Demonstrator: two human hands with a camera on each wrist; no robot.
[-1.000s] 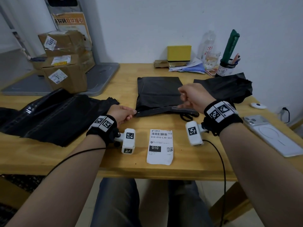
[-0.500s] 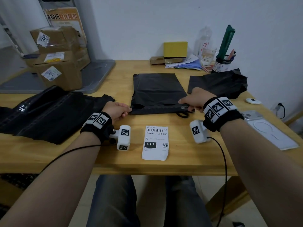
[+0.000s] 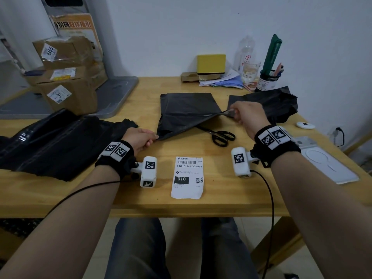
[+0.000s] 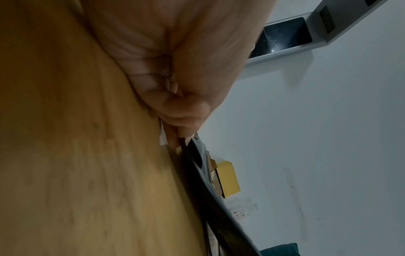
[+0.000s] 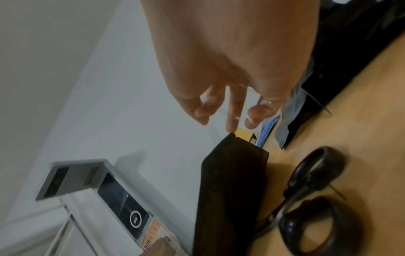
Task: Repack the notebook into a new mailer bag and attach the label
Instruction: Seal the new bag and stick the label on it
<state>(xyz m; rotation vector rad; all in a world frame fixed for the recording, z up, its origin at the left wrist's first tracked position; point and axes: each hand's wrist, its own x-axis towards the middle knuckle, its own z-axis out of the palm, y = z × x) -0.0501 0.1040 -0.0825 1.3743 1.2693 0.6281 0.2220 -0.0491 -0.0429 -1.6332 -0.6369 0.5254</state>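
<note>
A black mailer bag [image 3: 187, 109] lies in the middle of the wooden table [image 3: 221, 200]. My left hand [image 3: 154, 137] pinches its near left corner down at the tabletop; the left wrist view shows the fingers [image 4: 175, 140] closed on the bag's thin edge [image 4: 208, 190]. My right hand [image 3: 233, 113] pinches the near right corner and holds it raised and back, so the near edge slants upward. In the right wrist view the fingertips [image 5: 232, 124] meet the corner of the black bag [image 5: 230, 190]. A white shipping label [image 3: 188, 177] lies flat near the front edge. No notebook shows.
Black scissors [image 3: 221, 135] lie under the lifted edge. A crumpled black bag [image 3: 267, 101] sits behind my right hand, and a pile of black bags [image 3: 56, 141] at the left. A phone [image 3: 322, 160] is at the right, cardboard boxes [image 3: 66, 77] and a pen cup [image 3: 265, 81] at the back.
My right hand has lifted the bag's near right corner up and away, uncovering the scissors. The left hand keeps its pinch on the near left corner.
</note>
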